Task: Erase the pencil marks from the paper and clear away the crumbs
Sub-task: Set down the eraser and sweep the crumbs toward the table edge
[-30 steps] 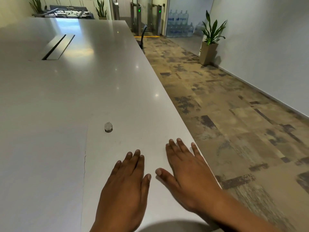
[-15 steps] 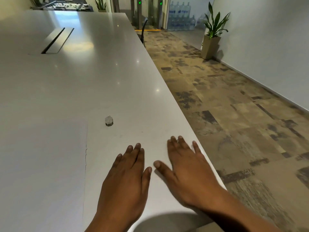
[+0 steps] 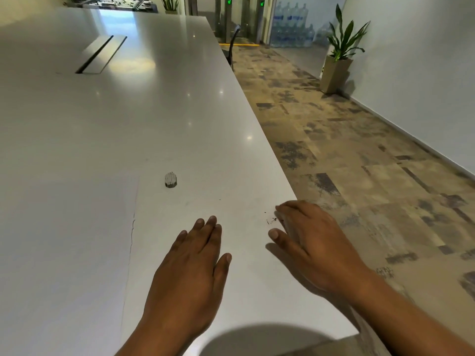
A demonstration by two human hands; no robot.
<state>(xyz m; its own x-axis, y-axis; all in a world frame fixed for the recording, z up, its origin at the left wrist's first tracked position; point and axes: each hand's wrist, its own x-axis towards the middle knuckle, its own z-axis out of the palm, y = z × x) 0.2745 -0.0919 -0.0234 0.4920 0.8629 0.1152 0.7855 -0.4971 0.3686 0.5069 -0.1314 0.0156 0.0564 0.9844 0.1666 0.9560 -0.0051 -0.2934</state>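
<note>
**Crumbs at the edge**

Left hand lies flat, fingers together, palm down on the paper, gripping nothing. Right hand is flat too, fingers blurred, near the sheet's right edge by the surface's rim, empty. Dark crumbs speckle the white paper just beside its fingertips. Only faint grey smudges show on the sheet. The eraser, pale, ridged and grubby, sits further up.

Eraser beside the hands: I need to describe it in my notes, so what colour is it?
Greyish white eraser, smudged darker at its lower edge; head view.
</note>
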